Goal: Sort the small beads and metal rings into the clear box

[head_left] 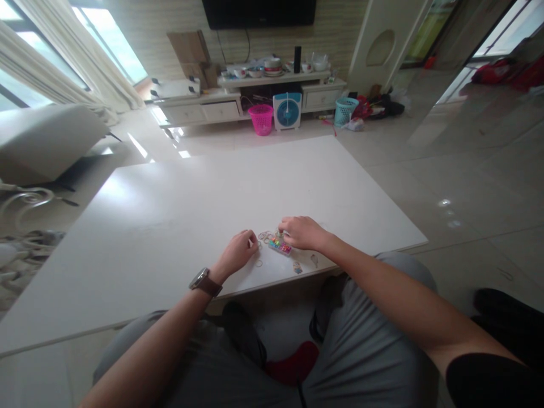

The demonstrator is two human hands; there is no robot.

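Note:
A small clear case (280, 247) with bright multicoloured pieces lies near the front edge of the white table (238, 192). My right hand (302, 232) is over its far right side, fingers curled down and pinched together; whatever they grip is too small to make out. Left of the case, my left hand (240, 250) rests on the table with its fingers curled in, and what it holds, if anything, is hidden. Thin rings (266, 235) lie between the hands, and a single ring (259, 263) is nearer me. Two small flat charms (297, 267) (314, 260) lie at the right.
Beyond the table stand a pink basket (261, 119), a blue and white fan (287, 111) and a light blue basket (345, 111), before a low white cabinet (221, 110). A grey sofa (46, 141) is at the left.

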